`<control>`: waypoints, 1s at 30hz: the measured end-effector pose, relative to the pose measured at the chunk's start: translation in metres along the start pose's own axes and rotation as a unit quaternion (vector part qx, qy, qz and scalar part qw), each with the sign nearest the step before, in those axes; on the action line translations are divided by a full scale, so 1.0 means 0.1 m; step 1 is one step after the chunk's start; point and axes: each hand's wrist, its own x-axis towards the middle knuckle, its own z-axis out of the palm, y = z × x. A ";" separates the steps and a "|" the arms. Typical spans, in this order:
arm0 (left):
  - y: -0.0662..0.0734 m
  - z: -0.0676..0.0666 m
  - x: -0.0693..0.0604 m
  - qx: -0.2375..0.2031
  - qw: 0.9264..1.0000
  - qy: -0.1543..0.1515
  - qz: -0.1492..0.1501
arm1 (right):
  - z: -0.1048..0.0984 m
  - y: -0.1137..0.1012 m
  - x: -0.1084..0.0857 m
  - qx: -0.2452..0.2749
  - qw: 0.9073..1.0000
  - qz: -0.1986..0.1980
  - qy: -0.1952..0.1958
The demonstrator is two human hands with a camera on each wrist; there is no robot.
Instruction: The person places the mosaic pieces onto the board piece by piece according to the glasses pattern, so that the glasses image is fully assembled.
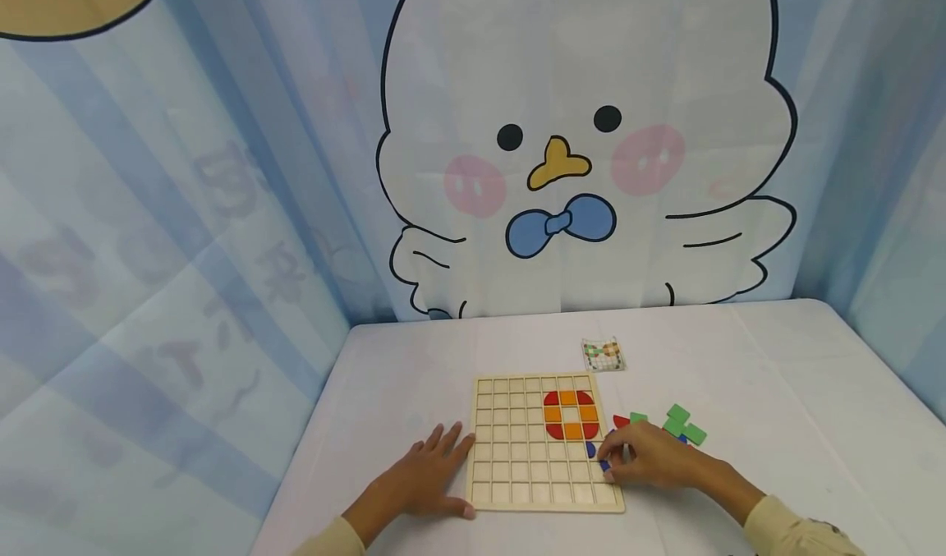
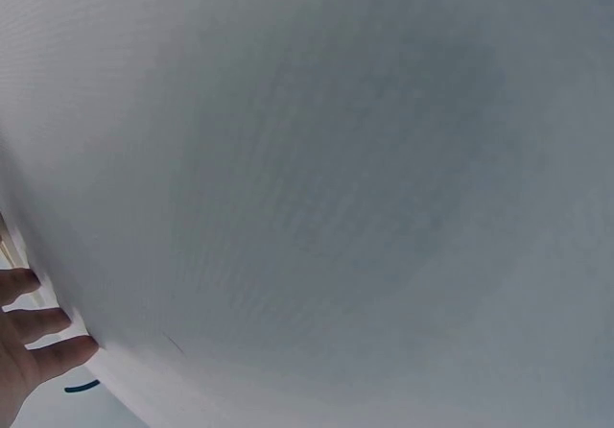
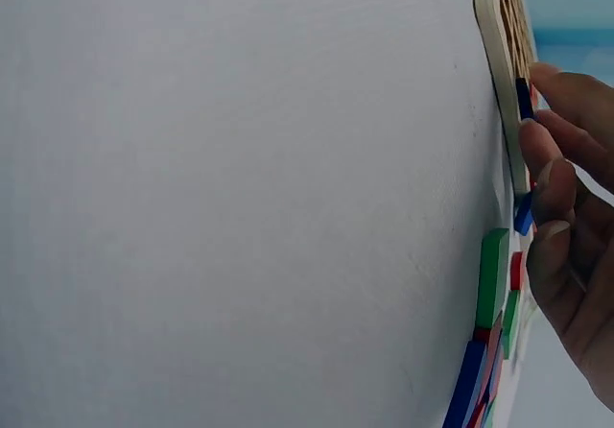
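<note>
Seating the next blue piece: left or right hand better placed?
Right, most likely: the right hand pinches a small flat blue piece at the right edge of the pale wooden grid board, with loose green square tiles nearby. The left hand lies spread at the board's left edge.

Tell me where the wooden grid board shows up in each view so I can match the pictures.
Head: the wooden grid board lies low, just right of centre.
Left wrist: only a thin sliver at the left edge, above the left hand.
Right wrist: top right, nearly edge-on, beside the right hand.
Shared landmark: the white tabletop, in all three.
</note>
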 end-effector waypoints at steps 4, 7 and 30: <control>0.01 0.00 0.00 -0.006 1.000 -0.004 -0.005 | -0.02 0.02 0.01 -0.003 1.000 -0.011 -0.005; 0.01 -0.01 0.00 -0.007 1.000 -0.007 -0.008 | 0.00 0.02 0.02 -0.007 1.000 -0.012 -0.001; 0.02 -0.02 -0.01 -0.001 1.000 0.001 -0.010 | -0.01 -0.09 0.08 -0.039 0.999 0.009 -0.003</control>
